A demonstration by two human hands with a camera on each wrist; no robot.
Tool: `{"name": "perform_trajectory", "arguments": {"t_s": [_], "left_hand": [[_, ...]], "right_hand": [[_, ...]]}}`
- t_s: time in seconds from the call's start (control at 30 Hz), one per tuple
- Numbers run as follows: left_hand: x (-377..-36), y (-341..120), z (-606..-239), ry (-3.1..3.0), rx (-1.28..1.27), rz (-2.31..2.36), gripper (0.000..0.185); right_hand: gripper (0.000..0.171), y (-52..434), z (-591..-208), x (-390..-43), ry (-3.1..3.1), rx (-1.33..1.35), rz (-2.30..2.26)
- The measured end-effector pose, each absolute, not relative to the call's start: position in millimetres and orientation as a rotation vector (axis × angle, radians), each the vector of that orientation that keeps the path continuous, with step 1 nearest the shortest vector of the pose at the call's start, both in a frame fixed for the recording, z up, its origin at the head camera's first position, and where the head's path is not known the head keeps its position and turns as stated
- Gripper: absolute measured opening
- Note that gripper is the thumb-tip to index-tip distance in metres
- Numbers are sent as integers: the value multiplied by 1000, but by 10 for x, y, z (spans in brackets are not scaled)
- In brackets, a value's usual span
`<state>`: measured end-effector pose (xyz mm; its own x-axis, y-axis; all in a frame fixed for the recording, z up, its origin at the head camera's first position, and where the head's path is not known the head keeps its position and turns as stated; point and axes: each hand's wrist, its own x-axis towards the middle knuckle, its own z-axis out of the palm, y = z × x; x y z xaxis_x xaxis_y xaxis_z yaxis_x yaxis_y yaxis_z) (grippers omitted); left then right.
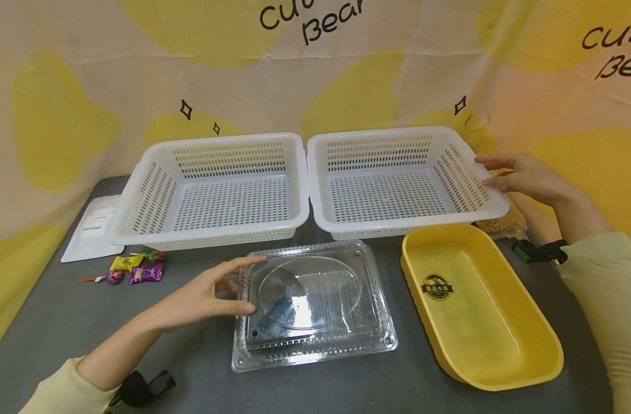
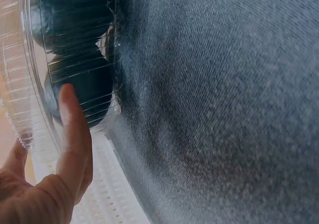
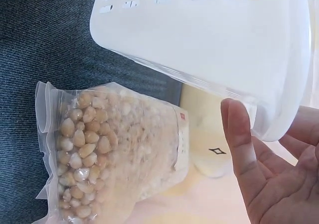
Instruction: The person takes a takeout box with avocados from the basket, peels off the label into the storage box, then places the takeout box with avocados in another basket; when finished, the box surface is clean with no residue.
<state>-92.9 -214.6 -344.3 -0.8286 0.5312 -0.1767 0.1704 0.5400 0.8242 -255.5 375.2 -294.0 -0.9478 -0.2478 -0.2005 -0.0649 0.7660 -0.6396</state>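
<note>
A clear plastic clamshell box (image 1: 315,293) lies on the table's middle. My left hand (image 1: 209,293) is at its left edge, fingers fairly straight, thumb and index finger spread along the rim. In the left wrist view the thumb (image 2: 74,129) lies against the ribbed plastic, with dark rounded shapes showing through. Behind the box stand two white perforated baskets, the left basket (image 1: 206,233) and the right basket (image 1: 398,221). On the right basket's outer rim my right hand (image 1: 527,178) has its grip, thumb and fingers on either side of it.
A yellow basin (image 1: 481,322) with a round sticker stands at the right. A bag of pale kernels (image 3: 84,149) lies beside the right basket. Lollipops, a yellow candy (image 1: 125,263), a purple candy (image 1: 146,273) and a white packet (image 1: 90,233) are at the left. A patterned cloth (image 1: 346,86) hangs behind.
</note>
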Motion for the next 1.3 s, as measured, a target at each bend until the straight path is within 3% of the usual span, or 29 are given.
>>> {"name": "perform_trajectory", "arguments": {"t_s": [0.4,0.73,1.3], "left_hand": [[-932,-2077,-3491,2205,371,1439,75],[-889,-2022,-3469,2199,413,1568,73],[-1095,-1691,-2797,2067,556,1717,71]], "right_hand": [[64,3730,-2938,-2556,2656,-222,-1003],[61,3716,-2930,-2553,2649,-250,-1009],[62,3719,-2933,-2550,2661,-249,-994]]}}
